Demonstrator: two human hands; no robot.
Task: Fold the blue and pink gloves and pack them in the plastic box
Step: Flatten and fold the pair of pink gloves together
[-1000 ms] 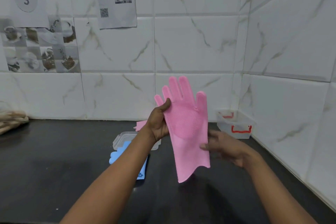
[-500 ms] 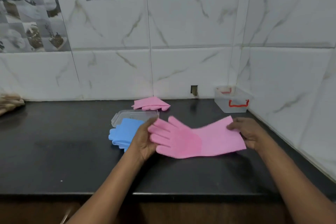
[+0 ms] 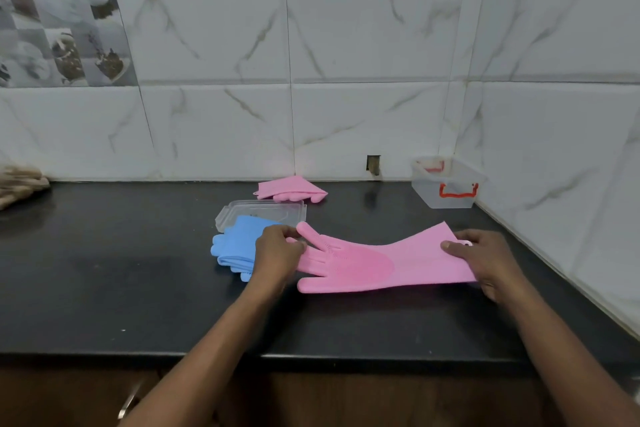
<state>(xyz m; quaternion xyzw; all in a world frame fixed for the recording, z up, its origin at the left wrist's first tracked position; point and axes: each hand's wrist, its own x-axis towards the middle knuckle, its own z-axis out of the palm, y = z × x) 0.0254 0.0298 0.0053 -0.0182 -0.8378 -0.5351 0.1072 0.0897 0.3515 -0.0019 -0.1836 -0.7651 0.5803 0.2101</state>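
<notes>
A pink glove (image 3: 374,262) lies stretched out flat on the black counter (image 3: 104,288), fingers to the left, cuff to the right. My left hand (image 3: 277,253) pinches its fingertips. My right hand (image 3: 485,260) holds the cuff edge. Blue gloves (image 3: 233,246) lie stacked just left of my left hand, partly hidden by it. A second pink glove (image 3: 291,188) lies folded near the back wall. The clear plastic box (image 3: 446,184) with red handles stands open in the back right corner.
A clear lid (image 3: 263,210) lies flat between the blue gloves and the folded pink glove. A beige cloth-like thing (image 3: 20,180) sits at the far left. Tiled walls close the back and right sides. The counter's front edge (image 3: 311,357) runs below my forearms.
The pink glove was held upright in the air a second ago; now it is laid flat on the counter, stretched between both hands. The camera has tilted down.
</notes>
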